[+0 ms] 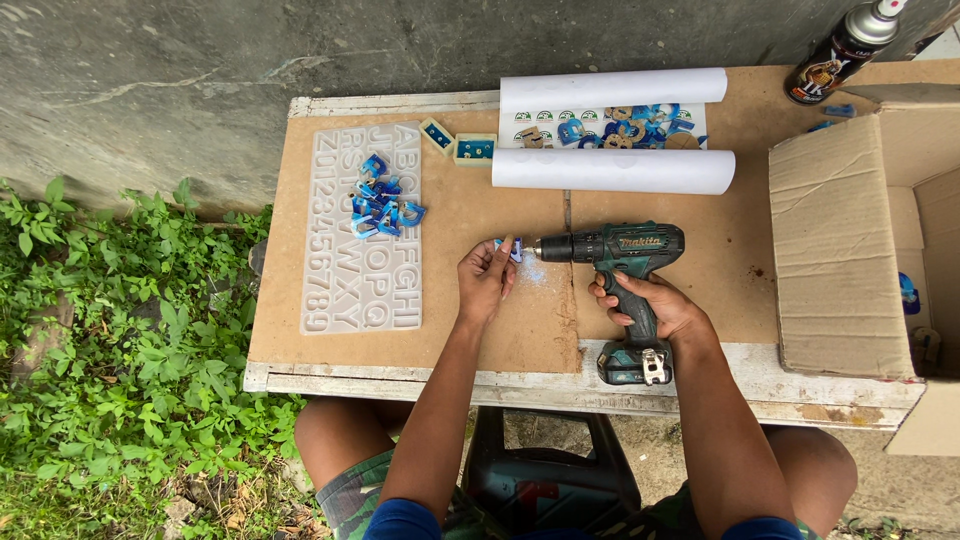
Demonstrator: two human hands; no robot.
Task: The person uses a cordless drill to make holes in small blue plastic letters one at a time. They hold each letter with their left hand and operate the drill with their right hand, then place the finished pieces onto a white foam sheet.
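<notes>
Just left of the teal cordless drill (620, 250), the left hand (485, 280) pinches a small blue translucent piece (514, 249) against its bit; the right hand (655, 305) grips the handle.

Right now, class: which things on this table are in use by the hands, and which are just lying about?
In use:
- cordless drill, gripped by the right hand
- small blue piece, pinched by the left hand at the drill's tip

Lying about:
- letter mould
- pile of blue pieces
- rolled paper sheet
- spray can
- cardboard box
</notes>
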